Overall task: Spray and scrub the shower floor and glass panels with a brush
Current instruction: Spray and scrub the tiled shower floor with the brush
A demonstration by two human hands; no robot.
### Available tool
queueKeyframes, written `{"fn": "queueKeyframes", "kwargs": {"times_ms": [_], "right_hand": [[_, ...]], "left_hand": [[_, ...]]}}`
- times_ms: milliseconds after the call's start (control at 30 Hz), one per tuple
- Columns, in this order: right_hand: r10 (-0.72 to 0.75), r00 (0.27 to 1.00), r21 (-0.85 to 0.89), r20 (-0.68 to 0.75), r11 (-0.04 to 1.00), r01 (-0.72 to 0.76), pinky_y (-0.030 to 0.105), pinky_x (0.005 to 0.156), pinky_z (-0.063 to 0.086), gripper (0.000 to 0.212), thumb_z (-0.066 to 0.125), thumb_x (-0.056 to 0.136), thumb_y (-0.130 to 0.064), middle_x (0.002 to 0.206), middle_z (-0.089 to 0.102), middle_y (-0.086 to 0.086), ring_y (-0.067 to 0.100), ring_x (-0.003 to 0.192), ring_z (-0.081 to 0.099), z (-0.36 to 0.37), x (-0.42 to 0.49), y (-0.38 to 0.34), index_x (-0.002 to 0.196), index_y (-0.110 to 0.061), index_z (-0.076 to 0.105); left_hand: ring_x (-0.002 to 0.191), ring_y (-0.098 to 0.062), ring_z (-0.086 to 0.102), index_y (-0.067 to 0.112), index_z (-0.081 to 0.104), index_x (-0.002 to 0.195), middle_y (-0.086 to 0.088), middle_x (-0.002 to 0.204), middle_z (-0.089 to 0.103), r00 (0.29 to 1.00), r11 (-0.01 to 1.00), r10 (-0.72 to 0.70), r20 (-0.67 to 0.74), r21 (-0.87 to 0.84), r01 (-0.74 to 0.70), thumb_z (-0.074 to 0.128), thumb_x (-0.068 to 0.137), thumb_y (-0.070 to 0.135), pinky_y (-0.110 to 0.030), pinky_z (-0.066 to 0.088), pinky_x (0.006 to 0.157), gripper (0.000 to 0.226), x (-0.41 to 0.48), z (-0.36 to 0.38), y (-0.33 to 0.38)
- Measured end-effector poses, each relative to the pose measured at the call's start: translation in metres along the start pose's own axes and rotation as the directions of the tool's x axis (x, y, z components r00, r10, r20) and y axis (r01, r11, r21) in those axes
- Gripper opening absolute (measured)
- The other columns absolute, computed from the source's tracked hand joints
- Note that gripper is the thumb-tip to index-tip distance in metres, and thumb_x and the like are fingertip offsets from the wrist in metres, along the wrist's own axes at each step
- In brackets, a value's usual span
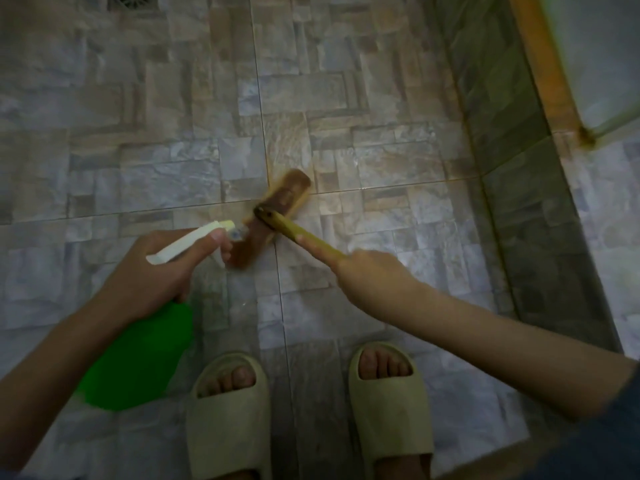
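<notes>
Floor (381, 98): stone-pattern tiles in grey and tan, thin grout lines crossing near the middle. Brush (282, 199) head is down on the tiles right at that grout crossing, set diagonally; tiles around it look glossy. Drain grate (133, 1) at the top-left edge, partly cut off. Two pale slippers, left (228, 420) and right (391, 410), stand flat side by side at the near edge. Darker tiled strip (512, 168) runs along the right side.

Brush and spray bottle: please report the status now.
Left hand grips spray bottle, nozzle toward brush. Right hand holds brush, head down on floor. Slippers close behind, not blocking.
</notes>
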State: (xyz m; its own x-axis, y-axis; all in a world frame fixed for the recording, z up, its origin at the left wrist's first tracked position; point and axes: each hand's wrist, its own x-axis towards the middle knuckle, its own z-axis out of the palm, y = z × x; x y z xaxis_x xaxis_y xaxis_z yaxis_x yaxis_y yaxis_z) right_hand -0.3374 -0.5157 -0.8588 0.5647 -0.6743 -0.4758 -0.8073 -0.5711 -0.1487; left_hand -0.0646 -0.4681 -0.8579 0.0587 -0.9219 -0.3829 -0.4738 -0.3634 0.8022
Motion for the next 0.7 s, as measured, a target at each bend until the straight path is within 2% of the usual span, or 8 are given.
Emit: {"fn": "queueKeyframes", "kwargs": {"times_ms": [167,267,333,400,467,533,633,700], "right_hand": [[0.034,0.992,-0.016,0.122,0.999,-0.033,0.028,0.044,0.028,0.09,0.039,0.094,0.001,0.063,0.029,-0.001,0.013,0.049,0.03,-0.004,-0.015,-0.005,0.148,-0.037,-0.022],[0.067,0.98,-0.004,0.186,0.998,-0.067,0.029,0.047,0.03,0.09,0.039,0.094,0.001,0.065,0.028,0.0,0.014,0.05,0.03,-0.008,-0.035,-0.017,0.147,-0.034,-0.025],[0.027,0.994,-0.016,0.108,1.0,-0.025,0.033,0.05,0.033,0.088,0.04,0.093,0.001,0.064,0.027,0.0,0.015,0.05,0.03,-0.013,0.001,-0.024,0.15,-0.033,-0.019],[-0.01,0.999,-0.007,0.046,1.0,0.01,0.034,0.053,0.033,0.088,0.041,0.093,0.002,0.066,0.029,0.0,0.019,0.053,0.038,-0.014,0.037,-0.029,0.152,-0.033,-0.014],[-0.018,0.996,0.009,0.088,1.0,0.017,0.034,0.055,0.035,0.09,0.041,0.093,0.001,0.071,0.034,0.0,0.024,0.061,0.047,-0.014,0.038,-0.027,0.15,-0.036,-0.018],[-0.015,0.986,0.024,0.166,1.0,0.011,0.03,0.051,0.034,0.095,0.043,0.094,-0.004,0.069,0.033,-0.004,0.016,0.055,0.04,-0.008,0.004,-0.022,0.143,-0.042,-0.029],[0.006,0.972,0.001,0.236,1.0,-0.006,0.028,0.054,0.042,0.1,0.047,0.094,-0.008,0.068,0.034,-0.005,0.013,0.055,0.04,-0.009,-0.02,-0.032,0.138,-0.042,-0.036],[-0.028,0.992,0.008,0.12,1.0,0.027,0.033,0.059,0.044,0.092,0.041,0.095,-0.004,0.069,0.036,-0.002,0.019,0.061,0.045,-0.017,0.022,-0.042,0.144,-0.039,-0.028]], "left_hand": [[0.037,-0.028,0.051,0.028,0.078,0.093,-0.026,0.089,0.072,0.998,0.999,-0.007,-0.063,-0.049,0.004,0.05,0.081,0.076,-0.02,0.042,0.045,0.056,0.002,-0.013,-0.002],[0.038,-0.025,0.051,0.032,0.077,0.093,-0.015,0.09,0.075,0.991,0.996,-0.038,-0.132,-0.084,0.027,0.05,0.082,0.075,-0.025,0.046,0.051,0.053,-0.002,-0.016,-0.001],[0.041,-0.027,0.053,0.032,0.077,0.092,-0.006,0.093,0.077,0.985,0.993,-0.057,-0.16,-0.114,0.039,0.05,0.08,0.075,-0.025,0.046,0.051,0.052,-0.004,-0.019,-0.003],[0.049,-0.037,0.058,0.03,0.077,0.091,-0.011,0.093,0.076,0.977,0.99,-0.079,-0.198,-0.134,0.053,0.051,0.079,0.078,-0.027,0.046,0.052,0.056,-0.004,-0.027,-0.006],[0.064,-0.046,0.064,0.026,0.077,0.086,-0.005,0.093,0.077,0.966,0.989,-0.098,-0.238,-0.135,0.066,0.052,0.082,0.076,-0.028,0.047,0.052,0.056,-0.005,-0.034,-0.01],[0.066,-0.048,0.064,0.026,0.077,0.084,-0.001,0.093,0.077,0.958,0.986,-0.104,-0.268,-0.153,0.065,0.051,0.084,0.071,-0.026,0.047,0.051,0.052,-0.004,-0.041,-0.013],[0.048,-0.038,0.057,0.029,0.077,0.087,-0.012,0.091,0.076,0.952,0.989,-0.096,-0.29,-0.14,0.057,0.05,0.083,0.073,-0.023,0.045,0.048,0.052,-0.003,-0.049,-0.017],[0.044,-0.034,0.055,0.029,0.077,0.092,-0.025,0.089,0.072,0.954,0.989,-0.105,-0.281,-0.133,0.069,0.048,0.082,0.078,-0.025,0.046,0.051,0.058,-0.001,-0.053,-0.021]]}}
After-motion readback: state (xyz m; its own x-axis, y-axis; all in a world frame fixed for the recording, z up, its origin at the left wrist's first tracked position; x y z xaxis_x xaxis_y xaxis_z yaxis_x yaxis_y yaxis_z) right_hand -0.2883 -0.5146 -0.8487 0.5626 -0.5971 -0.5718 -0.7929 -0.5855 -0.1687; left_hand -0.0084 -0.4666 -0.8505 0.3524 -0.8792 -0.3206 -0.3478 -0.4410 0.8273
